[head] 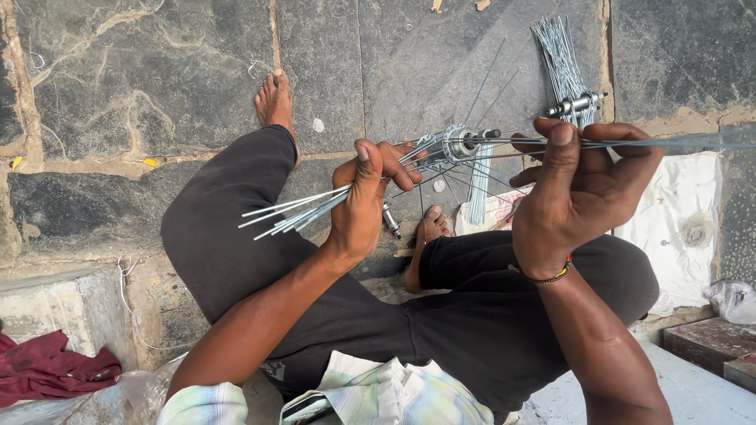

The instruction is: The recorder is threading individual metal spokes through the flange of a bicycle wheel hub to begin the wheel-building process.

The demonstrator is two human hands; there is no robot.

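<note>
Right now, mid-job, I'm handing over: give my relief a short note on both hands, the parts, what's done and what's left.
Left hand: gripping a bunch of spokes fanning left from the hub.
Right hand: pinching spokes running right from the hub.
Hub: held above the lap, several spokes already through its flange.
Spare spokes: bundle on the stone floor, beyond a second hub.
Done: hub partly laced.
Left: no rim in view; remaining holes cannot be counted.

A clear plastic bag (pixel 734 299), crumpled, lies at the right edge on the stone floor (pixel 157 86); a white printed sheet with red marks (pixel 496 212) lies flat beneath the wheel hub; another clear plastic wrapper (pixel 138 393) sits bottom left, beside a maroon cloth.
</note>
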